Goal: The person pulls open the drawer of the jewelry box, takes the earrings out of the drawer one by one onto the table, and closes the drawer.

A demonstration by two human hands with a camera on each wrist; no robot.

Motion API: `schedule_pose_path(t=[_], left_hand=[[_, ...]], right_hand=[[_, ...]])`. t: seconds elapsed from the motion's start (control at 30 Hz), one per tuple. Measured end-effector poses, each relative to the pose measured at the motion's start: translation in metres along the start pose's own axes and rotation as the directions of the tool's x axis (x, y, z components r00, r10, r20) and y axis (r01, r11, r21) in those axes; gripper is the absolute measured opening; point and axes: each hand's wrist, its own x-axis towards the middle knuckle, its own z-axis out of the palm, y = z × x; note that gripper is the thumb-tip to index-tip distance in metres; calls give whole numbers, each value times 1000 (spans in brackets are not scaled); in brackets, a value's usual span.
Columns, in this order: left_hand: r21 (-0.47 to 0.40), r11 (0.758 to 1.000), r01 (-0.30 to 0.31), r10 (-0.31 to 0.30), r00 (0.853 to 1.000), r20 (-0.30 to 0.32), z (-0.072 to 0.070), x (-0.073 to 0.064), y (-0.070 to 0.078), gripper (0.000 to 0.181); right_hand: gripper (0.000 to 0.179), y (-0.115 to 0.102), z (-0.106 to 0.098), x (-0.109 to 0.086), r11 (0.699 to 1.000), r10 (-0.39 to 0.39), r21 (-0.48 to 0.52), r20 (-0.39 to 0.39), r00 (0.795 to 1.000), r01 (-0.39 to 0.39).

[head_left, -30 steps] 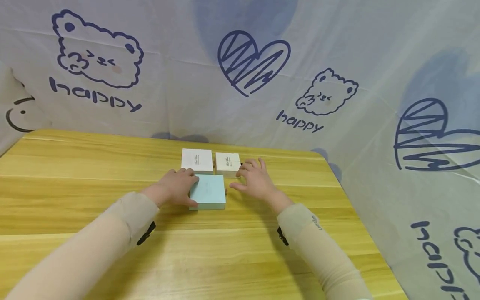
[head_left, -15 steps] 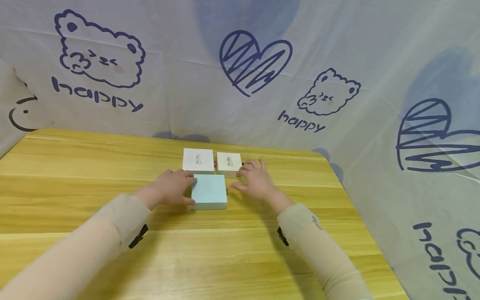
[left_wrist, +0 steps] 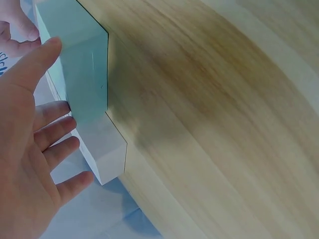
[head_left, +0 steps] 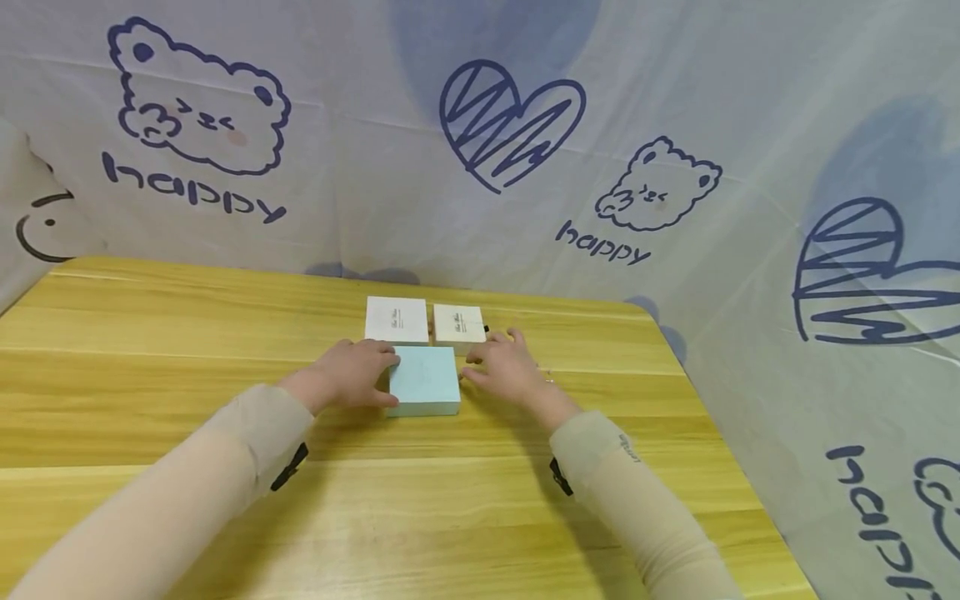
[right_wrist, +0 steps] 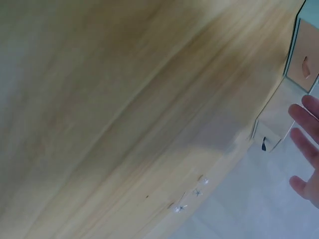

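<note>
A light blue box point(head_left: 423, 379) lies flat on the table. My left hand point(head_left: 351, 375) rests at its left side, thumb at the near corner and fingers at the far one. From the left wrist, that hand point(left_wrist: 25, 134) shows extended fingers and a thumb against the blue box's point(left_wrist: 84, 59) edge. My right hand point(head_left: 504, 371) hovers off the box's right side with fingers slightly bent. The right wrist view shows a brown drawer end with a small pull tab point(right_wrist: 305, 67) on the blue box, with the right-hand fingers point(right_wrist: 304, 119) spread below it.
Behind the blue box sit a white box point(head_left: 395, 318) and a smaller cream box point(head_left: 459, 322), which has a black tab point(right_wrist: 263, 144). Small shiny pieces point(right_wrist: 179, 207) lie on the wooden table point(head_left: 450, 517) beyond the right hand. A printed cloth point(head_left: 337, 125) hangs behind.
The light blue box has shifted slightly right, with my left hand following. My right hand has moved a little left and nearer, and small shiny pieces now show beside it.
</note>
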Motion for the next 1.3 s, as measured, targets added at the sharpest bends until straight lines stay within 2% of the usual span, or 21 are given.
schedule_pose_path(t=[0.1, 0.23, 0.5, 0.6, 0.7, 0.8, 1.03, 1.3], left_hand=[[0, 1000, -2, 2, 1000, -1, 0, 1, 0, 69], [15, 1000, -6, 7, 1000, -5, -1, 0, -1, 68], [33, 999, -14, 14, 1000, 0, -2, 3, 0, 67], [41, 999, -15, 15, 1000, 1, -1, 5, -1, 67], [34, 999, -11, 10, 1000, 8, -1, 5, -1, 67], [31, 999, -10, 9, 1000, 12, -1, 5, 0, 67], [32, 999, -11, 11, 1000, 14, -1, 6, -1, 64], [59, 998, -12, 11, 1000, 22, -4, 5, 1, 62]], right_hand=[[25, -3, 1, 2, 998, 15, 54, 26, 1000, -17], [21, -8, 2, 5, 982, 78, 168, 81, 994, -91], [17, -17, 4, 11, 887, 212, 382, 167, 963, -261], [16, -20, 4, 13, 856, 248, 420, 176, 953, -301], [15, -22, 4, 14, 840, 281, 431, 177, 943, -330], [13, -23, 4, 14, 833, 294, 433, 179, 939, -343], [13, -25, 6, 16, 845, 287, 418, 176, 942, -335], [33, -27, 7, 16, 846, 280, 417, 182, 942, -333]])
